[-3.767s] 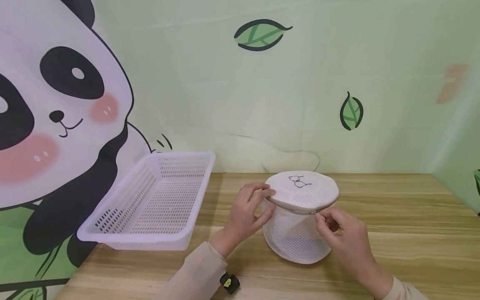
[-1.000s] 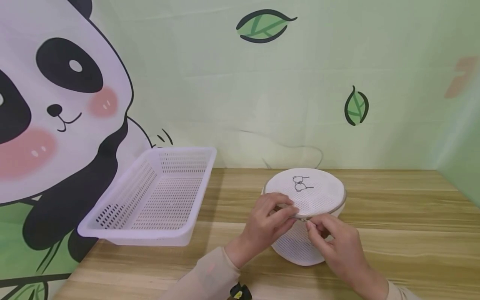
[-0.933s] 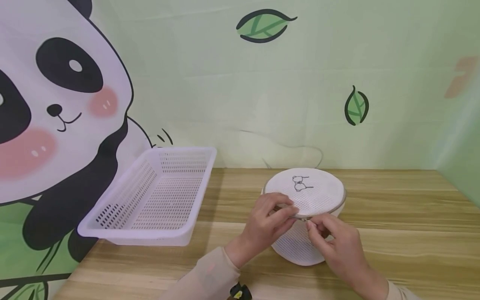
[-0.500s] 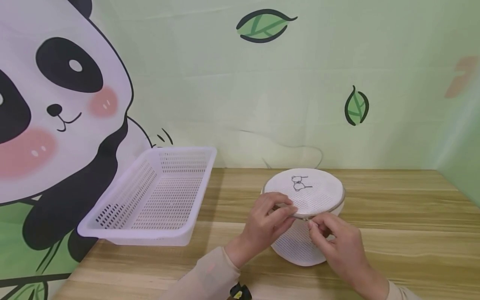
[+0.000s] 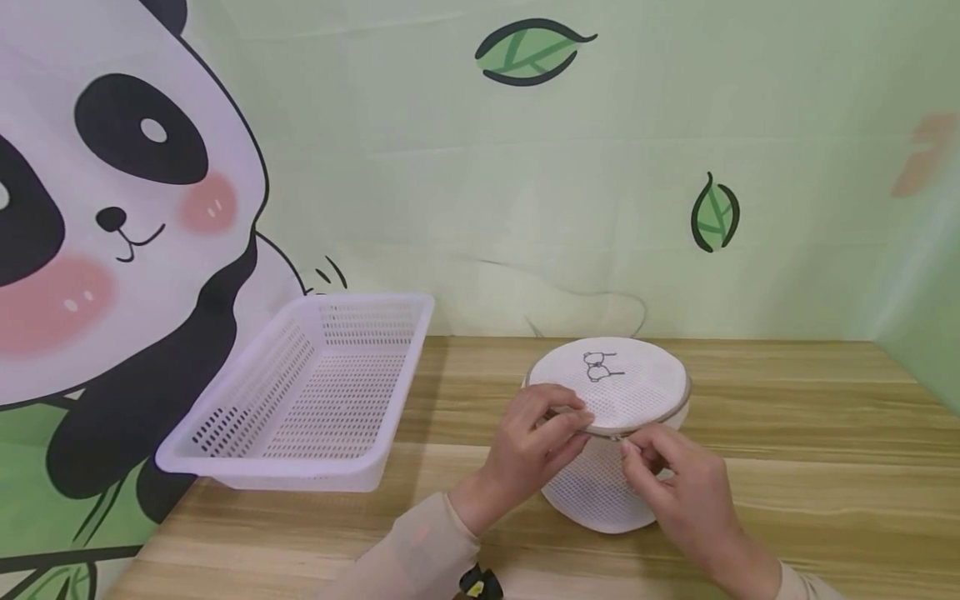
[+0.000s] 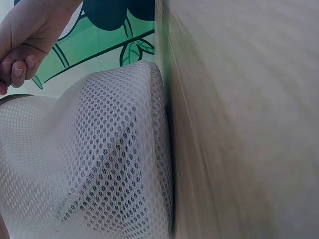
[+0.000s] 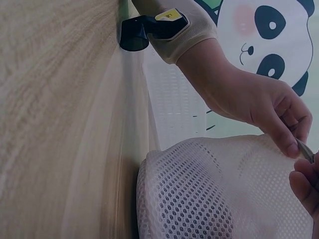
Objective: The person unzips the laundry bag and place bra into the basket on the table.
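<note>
A white mesh laundry bag (image 5: 600,492), round and upright, stands on the table with a small line drawing on its top panel (image 5: 645,379). A grey zipper (image 5: 678,410) runs round the top edge. My left hand (image 5: 528,437) pinches the zippered rim at the front left, fingertips over the edge and thumb below. Just to its right, my right hand (image 5: 682,492) pinches the small zipper pull (image 5: 617,438) between thumb and forefinger. In the right wrist view, the left hand (image 7: 254,99) grips the rim above the mesh side (image 7: 194,189).
To the left sits a white perforated plastic basket (image 5: 300,477) on the wood-look table (image 5: 810,500). A backdrop with a panda (image 5: 150,250) and leaves rises behind. A black camera mount (image 5: 480,583) is strapped at my left wrist.
Since the earliest frame, the left hand has shifted right along the rim, close to the right hand. Over the last second, the right hand has drawn the zipper pull slightly right.
</note>
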`<act>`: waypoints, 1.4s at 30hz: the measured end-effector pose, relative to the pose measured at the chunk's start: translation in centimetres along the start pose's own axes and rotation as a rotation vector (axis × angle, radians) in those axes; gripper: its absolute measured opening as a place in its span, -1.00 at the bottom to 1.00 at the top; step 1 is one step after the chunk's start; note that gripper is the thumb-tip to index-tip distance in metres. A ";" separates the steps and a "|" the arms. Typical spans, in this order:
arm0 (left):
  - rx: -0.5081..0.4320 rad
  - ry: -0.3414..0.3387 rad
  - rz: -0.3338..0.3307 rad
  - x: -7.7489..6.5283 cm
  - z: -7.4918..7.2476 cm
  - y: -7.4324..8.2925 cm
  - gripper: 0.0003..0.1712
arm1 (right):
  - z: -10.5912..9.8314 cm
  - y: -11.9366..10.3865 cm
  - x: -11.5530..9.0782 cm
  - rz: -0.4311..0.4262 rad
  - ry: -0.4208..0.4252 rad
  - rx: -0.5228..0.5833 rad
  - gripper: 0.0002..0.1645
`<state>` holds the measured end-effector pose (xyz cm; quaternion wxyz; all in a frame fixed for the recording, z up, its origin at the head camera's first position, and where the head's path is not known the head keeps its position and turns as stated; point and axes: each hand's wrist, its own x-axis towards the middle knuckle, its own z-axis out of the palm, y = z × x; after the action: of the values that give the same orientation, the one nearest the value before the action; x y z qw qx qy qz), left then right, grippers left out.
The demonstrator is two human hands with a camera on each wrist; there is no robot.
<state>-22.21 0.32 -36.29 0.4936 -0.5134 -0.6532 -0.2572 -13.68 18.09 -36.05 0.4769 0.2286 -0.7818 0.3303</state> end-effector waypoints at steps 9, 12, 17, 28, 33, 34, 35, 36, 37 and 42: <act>0.000 -0.001 -0.013 0.0 -0.1 -0.2 -0.83 | -0.3 0.1 0.2 0.015 0.014 -0.016 -0.77; 0.001 -0.001 -0.017 0.0 -0.2 -0.4 -0.83 | -0.3 0.3 0.2 0.014 0.021 -0.018 -0.77; 0.004 -0.005 -0.025 -0.1 -0.2 -0.5 -0.83 | -0.5 0.4 0.3 0.024 0.017 -0.032 -0.76; -0.017 0.006 -0.028 -0.2 -0.1 -0.7 -0.83 | -0.7 0.7 0.4 0.031 0.026 -0.039 -0.77; -0.024 0.007 -0.030 -0.2 -0.2 -0.8 -0.83 | -0.7 0.9 0.5 0.028 0.028 -0.037 -0.77; -0.025 0.007 -0.030 -0.2 -0.2 -0.8 -0.83 | -0.7 0.9 0.5 0.029 0.028 -0.037 -0.77; -0.025 0.007 -0.029 -0.2 -0.2 -0.8 -0.84 | -0.8 0.9 0.5 0.029 0.028 -0.035 -0.77; -0.026 0.008 -0.029 -0.2 -0.2 -0.8 -0.84 | -0.8 0.9 0.5 0.031 0.028 -0.033 -0.77; -0.028 0.009 -0.030 -0.2 -0.2 -0.9 -0.84 | -0.8 0.9 0.6 0.036 0.028 -0.033 -0.77; -0.031 0.021 -0.029 -0.3 -0.2 -1.0 -0.84 | -1.1 0.8 0.7 0.057 0.021 -0.029 -0.75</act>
<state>-23.07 -0.29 -36.32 0.4887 -0.5088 -0.6512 -0.2798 -13.92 19.40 -35.31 0.4788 0.1955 -0.7877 0.3349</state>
